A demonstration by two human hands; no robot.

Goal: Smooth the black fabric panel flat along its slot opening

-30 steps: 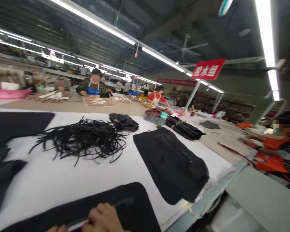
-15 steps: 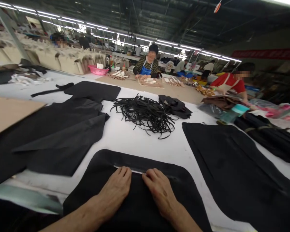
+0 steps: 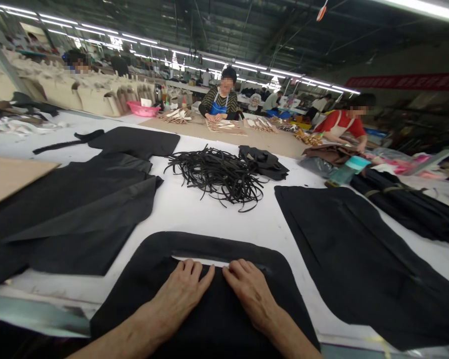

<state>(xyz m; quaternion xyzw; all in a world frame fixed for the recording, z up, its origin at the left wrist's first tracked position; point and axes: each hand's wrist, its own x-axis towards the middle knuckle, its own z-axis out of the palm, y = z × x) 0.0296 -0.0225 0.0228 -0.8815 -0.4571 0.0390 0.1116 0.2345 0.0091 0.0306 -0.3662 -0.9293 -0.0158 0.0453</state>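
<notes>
A black sheet-material panel with rounded far corners lies in front of me. A long slit runs across it near the far edge, gaping so that white shows through. My left hand grips the slit's near edge, fingertips curled over it and the thumb stretched to the right along it. Just to its right, my right hand holds the same edge with curled fingers, its thumb close to the left thumb. The undersides of the fingers are hidden.
Black panels lie left and right on the white table. Beyond are a heap of black strips, folded black pieces and a bottle with a turquoise lid. Co-workers work across the table.
The slit gapes wider, showing more white. My left thumb has stretched out to the right, and my hands sit closer together at the thumbs. The view has shifted slightly.
</notes>
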